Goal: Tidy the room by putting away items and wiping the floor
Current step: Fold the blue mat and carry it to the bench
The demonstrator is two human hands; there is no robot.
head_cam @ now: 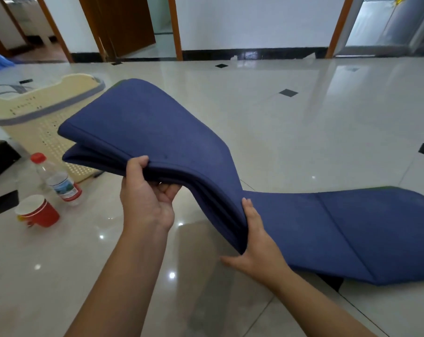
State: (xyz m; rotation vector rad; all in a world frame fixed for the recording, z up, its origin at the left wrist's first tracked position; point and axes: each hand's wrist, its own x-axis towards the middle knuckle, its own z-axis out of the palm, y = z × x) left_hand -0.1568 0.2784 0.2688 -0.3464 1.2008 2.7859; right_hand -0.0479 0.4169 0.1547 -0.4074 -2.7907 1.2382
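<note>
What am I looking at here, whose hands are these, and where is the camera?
There is no machine here. One camera worn on a person's head looks down at their own two bare hands. The left hand grips the folded end of a padded dark blue folding mat. The right hand presses straight fingers against its bend. The mat's far end lies on the glossy tiled floor. On the floor to the left are a cream perforated plastic basket, a clear plastic bottle with a red cap and stacked red paper cups.
</note>
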